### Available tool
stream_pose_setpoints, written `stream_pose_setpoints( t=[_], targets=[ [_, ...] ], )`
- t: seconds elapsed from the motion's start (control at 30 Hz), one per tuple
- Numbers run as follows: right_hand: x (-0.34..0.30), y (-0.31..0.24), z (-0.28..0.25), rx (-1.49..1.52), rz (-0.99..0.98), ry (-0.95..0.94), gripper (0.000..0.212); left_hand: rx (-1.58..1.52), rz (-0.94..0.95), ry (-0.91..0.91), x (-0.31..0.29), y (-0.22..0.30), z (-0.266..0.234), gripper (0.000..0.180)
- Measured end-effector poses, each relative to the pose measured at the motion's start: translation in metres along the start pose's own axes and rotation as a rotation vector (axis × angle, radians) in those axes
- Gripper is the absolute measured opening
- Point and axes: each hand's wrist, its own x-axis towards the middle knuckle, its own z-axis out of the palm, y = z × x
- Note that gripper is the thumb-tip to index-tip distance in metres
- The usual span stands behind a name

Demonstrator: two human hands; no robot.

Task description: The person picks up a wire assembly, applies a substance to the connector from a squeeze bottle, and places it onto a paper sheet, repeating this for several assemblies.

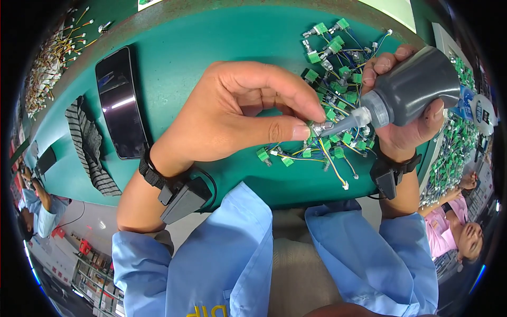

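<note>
My left hand (pixel 237 113) pinches a small potentiometer (pixel 318 127) with a metal shaft and a green body between thumb and forefinger. Yellow and dark wires seem to hang from it. My right hand (pixel 404 119) is wrapped round a dark grey squeeze bottle (pixel 417 84), tilted with its nozzle (pixel 343 126) pointing left and slightly down. The nozzle's tip is at the potentiometer's shaft; whether they touch I cannot tell. Beneath and beyond both hands lies a loose pile of wired green potentiometers (pixel 335 45).
On the green table mat (pixel 179 42) lie a black phone (pixel 122 103) and a striped grey cloth (pixel 90 145). More wired connectors (pixel 58 63) are heaped at far left. A tray of green parts (pixel 449 158) is on the right, with a person in pink (pixel 449 224) beside it.
</note>
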Motion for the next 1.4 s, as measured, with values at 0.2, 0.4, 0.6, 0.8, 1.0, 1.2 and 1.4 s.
stream_pose_setpoints(
  t=[0.2, 0.4, 0.6, 0.8, 1.0, 1.2, 1.4],
  targets=[
    [-0.002, 0.000, 0.000, 0.004, -0.029, 0.094, 0.070, -0.001, -0.021, -0.005, 0.000, 0.001, 0.001, 0.021],
    [-0.003, 0.001, -0.001, 0.006, -0.012, 0.060, 0.070, -0.004, -0.002, -0.022, -0.001, -0.001, 0.000, 0.022],
    [-0.001, 0.002, 0.000, 0.004, -0.004, 0.048, 0.070, -0.002, 0.000, -0.043, 0.000, 0.001, -0.004, 0.022],
    [0.007, -0.010, 0.005, 0.134, -0.014, 0.055, 0.069, -0.033, 0.010, -0.029, 0.004, 0.010, 0.002, 0.022],
    [0.006, -0.021, -0.006, 0.483, 0.027, 0.059, 0.064, 0.053, 0.139, 0.254, -0.018, 0.047, 0.000, 0.019],
    [0.006, -0.025, 0.001, 0.424, -0.018, 0.152, 0.061, 0.216, 0.143, 0.700, -0.013, 0.164, -0.070, 0.028],
    [0.012, -0.025, 0.016, 0.336, -0.053, 0.296, 0.062, 0.254, 0.041, 0.615, 0.064, 0.223, -0.210, 0.029]
  ],
)
